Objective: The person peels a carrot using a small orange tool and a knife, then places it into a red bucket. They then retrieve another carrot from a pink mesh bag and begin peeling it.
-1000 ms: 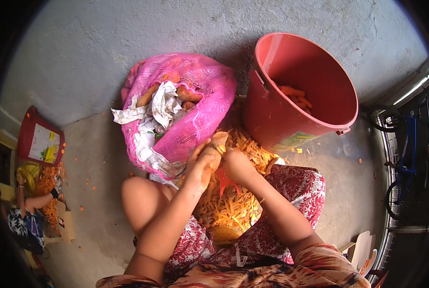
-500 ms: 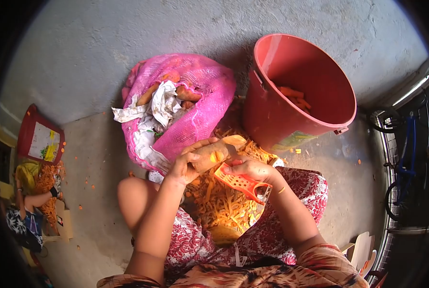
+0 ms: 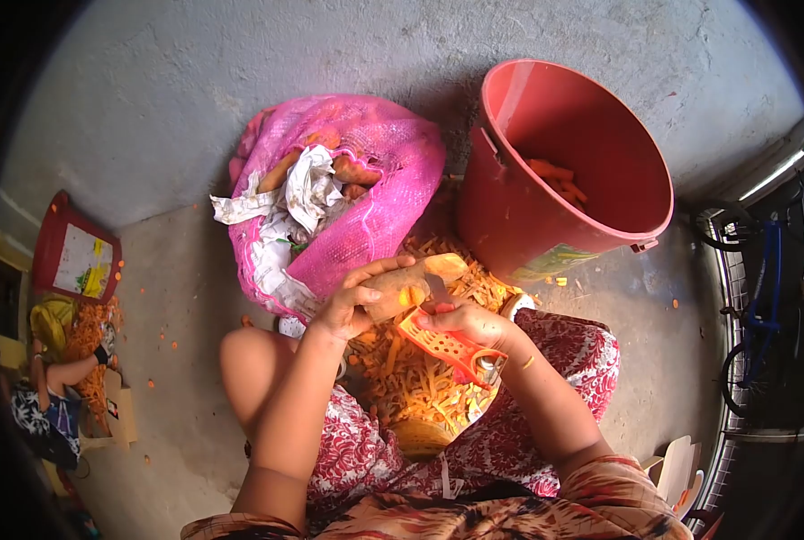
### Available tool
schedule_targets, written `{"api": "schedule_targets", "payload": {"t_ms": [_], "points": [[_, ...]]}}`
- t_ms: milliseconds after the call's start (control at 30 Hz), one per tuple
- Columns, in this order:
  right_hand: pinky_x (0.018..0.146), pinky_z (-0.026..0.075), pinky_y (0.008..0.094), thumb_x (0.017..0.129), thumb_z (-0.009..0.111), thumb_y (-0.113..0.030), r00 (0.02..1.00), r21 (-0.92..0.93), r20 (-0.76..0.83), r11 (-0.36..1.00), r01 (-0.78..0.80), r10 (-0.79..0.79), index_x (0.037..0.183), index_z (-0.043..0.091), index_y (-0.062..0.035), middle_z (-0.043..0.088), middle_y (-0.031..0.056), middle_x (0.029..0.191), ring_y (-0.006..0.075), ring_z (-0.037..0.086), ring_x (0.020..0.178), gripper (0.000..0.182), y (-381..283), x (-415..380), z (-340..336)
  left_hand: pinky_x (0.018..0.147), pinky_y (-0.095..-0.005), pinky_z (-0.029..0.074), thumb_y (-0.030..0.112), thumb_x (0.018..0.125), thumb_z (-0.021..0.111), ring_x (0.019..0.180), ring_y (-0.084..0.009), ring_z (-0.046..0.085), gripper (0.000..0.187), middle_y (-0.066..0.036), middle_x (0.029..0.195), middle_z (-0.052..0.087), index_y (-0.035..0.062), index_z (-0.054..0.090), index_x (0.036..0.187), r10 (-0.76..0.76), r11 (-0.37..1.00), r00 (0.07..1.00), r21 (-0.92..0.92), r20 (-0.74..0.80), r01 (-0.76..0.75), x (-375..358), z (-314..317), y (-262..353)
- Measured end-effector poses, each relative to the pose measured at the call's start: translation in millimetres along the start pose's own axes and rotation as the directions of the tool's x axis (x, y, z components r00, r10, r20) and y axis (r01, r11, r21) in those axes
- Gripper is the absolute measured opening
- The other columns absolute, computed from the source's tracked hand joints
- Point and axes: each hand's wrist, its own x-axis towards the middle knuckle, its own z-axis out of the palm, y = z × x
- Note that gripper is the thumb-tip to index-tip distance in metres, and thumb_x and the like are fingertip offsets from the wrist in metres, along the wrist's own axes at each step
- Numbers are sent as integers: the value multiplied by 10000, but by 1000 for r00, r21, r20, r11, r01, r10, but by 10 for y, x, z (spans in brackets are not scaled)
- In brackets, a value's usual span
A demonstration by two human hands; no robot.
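My left hand (image 3: 352, 301) is wrapped round a large brown-skinned root (image 3: 393, 292), which shows bare orange flesh at its right end and in a patch on its side. My right hand (image 3: 469, 322) grips an orange slotted peeler (image 3: 445, 344) together with a knife, whose dark blade (image 3: 437, 288) lies against the root's cut end. Below both hands, a heap of orange peelings (image 3: 411, 369) lies between my legs.
A pink mesh sack (image 3: 375, 207) with roots and white paper stands ahead, left of a tall red bucket (image 3: 519, 211) holding orange pieces. At far left are another person (image 3: 51, 405) and a red bucket (image 3: 78, 256). A blue bicycle (image 3: 764, 306) stands at right.
The knife blade shows more clearly against the root's cut end. The peeler has shifted slightly left. My left hand keeps its hold on the root.
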Motion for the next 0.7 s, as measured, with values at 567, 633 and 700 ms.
{"api": "schedule_targets", "payload": {"t_ms": [567,633,700], "points": [[687,380,225,831,542,-205,995,-218,45,973,-74,86,941,554,11,541,2,828,61,465,757,242,-11,-33,80,891,-323,407,170,585,604,1022,-247,513,681,-202,1139,485,-92,379,1173,-166,986,980,8,113,166,15,-33,37],[683,376,224,830,544,-210,996,-267,33,961,-76,88,925,561,6,540,0,818,62,461,756,236,-7,-21,56,891,-325,407,177,583,608,1022,-248,511,680,-200,1136,487,-92,384,1166,-155,988,986,32,58,154,11,-37,26],[683,377,225,829,551,-225,999,-274,23,961,-33,41,913,570,4,541,-4,810,65,455,749,245,-20,-31,67,890,-327,407,180,580,612,1021,-250,511,678,-199,1132,490,-91,389,1160,-153,988,988,33,36,152,21,-40,7]]}}
